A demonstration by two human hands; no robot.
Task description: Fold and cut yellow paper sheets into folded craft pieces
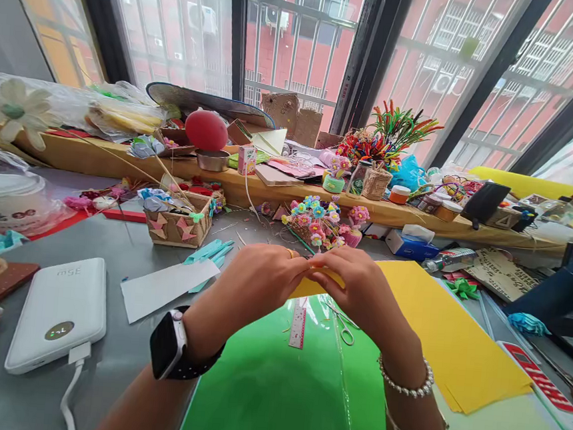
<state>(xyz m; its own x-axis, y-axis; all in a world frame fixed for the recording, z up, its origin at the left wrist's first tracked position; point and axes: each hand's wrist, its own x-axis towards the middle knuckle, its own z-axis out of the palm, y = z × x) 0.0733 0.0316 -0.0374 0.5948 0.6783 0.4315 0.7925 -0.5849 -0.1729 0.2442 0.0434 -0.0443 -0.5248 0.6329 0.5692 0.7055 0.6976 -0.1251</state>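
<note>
My left hand (255, 279) and my right hand (363, 285) meet in the middle, fingertips pinched together on a piece of yellow paper (306, 288). Most of that piece is hidden behind my fingers. Beneath them lies a glossy green mat (276, 388). On the mat, just below my hands, rest a small patterned ruler (298, 326) and a pair of scissors (347, 334). Larger yellow sheets (442, 322) spread out under and beyond my right forearm.
At the left are a white power bank (65, 309) with a cable, a white paper strip (167, 288) and a decorated cardboard box (180, 222). Crochet flowers (316, 217) stand behind my hands. Craft supplies crowd the window ledge (279, 189). A blue tissue pack (410, 242) sits back right.
</note>
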